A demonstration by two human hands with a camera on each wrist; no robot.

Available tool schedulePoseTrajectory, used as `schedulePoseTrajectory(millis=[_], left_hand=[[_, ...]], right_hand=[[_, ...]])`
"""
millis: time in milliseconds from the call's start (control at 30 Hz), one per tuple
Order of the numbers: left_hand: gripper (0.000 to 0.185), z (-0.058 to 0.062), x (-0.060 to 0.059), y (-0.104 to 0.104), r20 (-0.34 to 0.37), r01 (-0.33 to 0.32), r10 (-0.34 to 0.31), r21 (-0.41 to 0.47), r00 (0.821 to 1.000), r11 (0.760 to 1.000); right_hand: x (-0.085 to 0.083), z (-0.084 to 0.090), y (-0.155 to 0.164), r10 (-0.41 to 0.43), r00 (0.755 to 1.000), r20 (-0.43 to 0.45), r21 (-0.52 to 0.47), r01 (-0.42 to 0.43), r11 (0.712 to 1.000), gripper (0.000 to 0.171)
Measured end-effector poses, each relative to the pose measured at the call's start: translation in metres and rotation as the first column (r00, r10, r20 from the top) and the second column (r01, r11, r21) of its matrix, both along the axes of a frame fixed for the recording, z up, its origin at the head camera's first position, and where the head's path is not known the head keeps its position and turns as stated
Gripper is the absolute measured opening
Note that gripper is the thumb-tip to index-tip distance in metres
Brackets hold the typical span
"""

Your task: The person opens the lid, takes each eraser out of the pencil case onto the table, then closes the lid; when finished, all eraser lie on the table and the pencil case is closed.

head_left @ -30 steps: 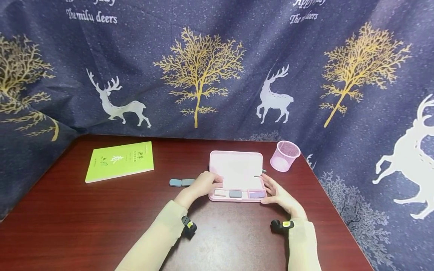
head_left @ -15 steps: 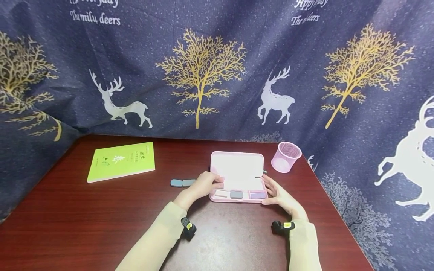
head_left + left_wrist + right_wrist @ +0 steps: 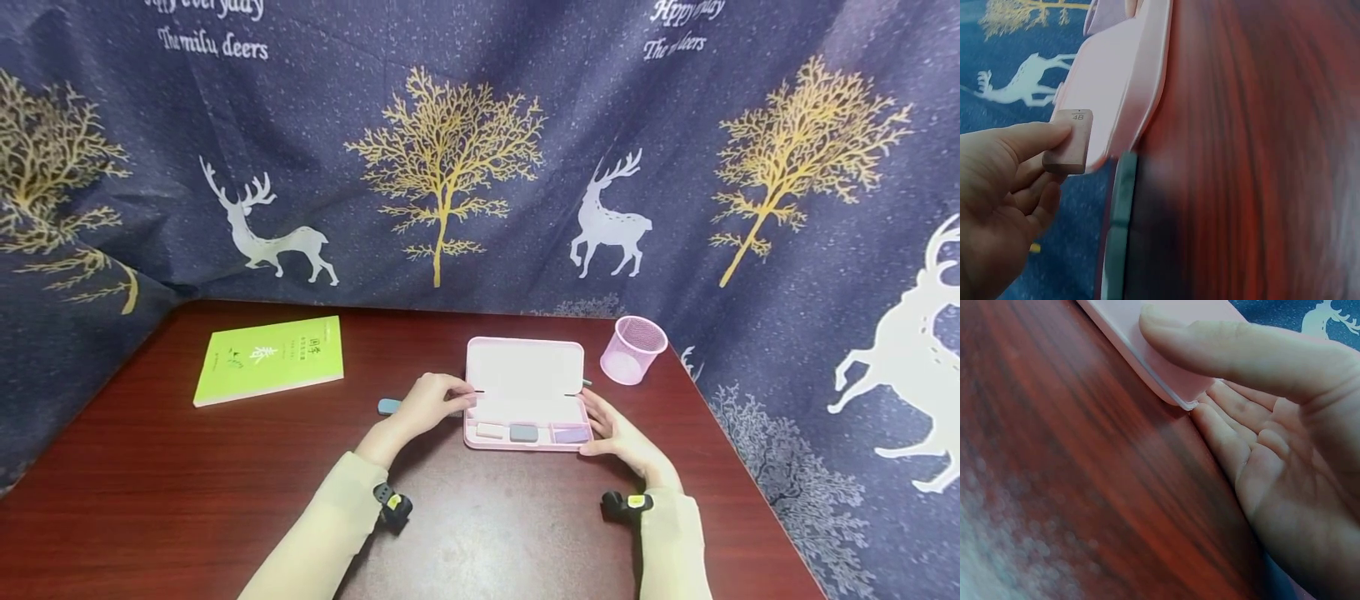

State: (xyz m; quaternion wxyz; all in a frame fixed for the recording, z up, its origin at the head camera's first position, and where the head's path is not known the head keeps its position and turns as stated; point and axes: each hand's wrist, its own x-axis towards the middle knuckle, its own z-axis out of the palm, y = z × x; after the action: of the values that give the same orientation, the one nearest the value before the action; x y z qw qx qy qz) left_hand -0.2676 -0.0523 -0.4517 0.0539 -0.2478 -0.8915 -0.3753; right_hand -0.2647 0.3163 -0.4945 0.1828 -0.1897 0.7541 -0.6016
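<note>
A pink pencil case lies with its lid raised on the table. In its front compartments are a pale pink eraser, a grey eraser and a purple block. My left hand pinches a pinkish eraser marked 4B between thumb and fingers, at the case's left end. My right hand holds the case's right end, thumb at the front, fingers around the corner. Left of the case lies a blue eraser, partly behind my left hand; grey-green blocks show in the left wrist view.
A green book lies at the back left of the dark red table. A pink mesh pen cup stands behind the case to the right. A patterned cloth hangs behind the table.
My left hand has shifted left from over the case to its left edge, now covering the grey block beside the blue eraser. My right hand stays at the case's right end.
</note>
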Motion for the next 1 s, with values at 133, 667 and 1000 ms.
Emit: schedulePoseTrajectory(millis=[133,667,1000], left_hand=[[0.024,0.0,0.0,-0.015,-0.008,-0.028,0.028,0.003,1.0,1.0],[0.027,0.0,0.002,-0.085,0.069,-0.15,0.151,-0.017,0.986,0.989],[0.03,-0.004,0.005,-0.12,0.155,-0.201,0.203,-0.03,0.967,0.979]], right_hand=[[0.001,0.001,0.0,0.002,1.0,-0.006,-0.006,-0.002,1.0,0.102],[0.002,-0.001,-0.001,0.002,1.0,-0.005,-0.008,-0.002,1.0,0.102],[0.001,0.001,-0.002,-0.009,1.0,0.003,0.008,0.009,1.0,0.101]])
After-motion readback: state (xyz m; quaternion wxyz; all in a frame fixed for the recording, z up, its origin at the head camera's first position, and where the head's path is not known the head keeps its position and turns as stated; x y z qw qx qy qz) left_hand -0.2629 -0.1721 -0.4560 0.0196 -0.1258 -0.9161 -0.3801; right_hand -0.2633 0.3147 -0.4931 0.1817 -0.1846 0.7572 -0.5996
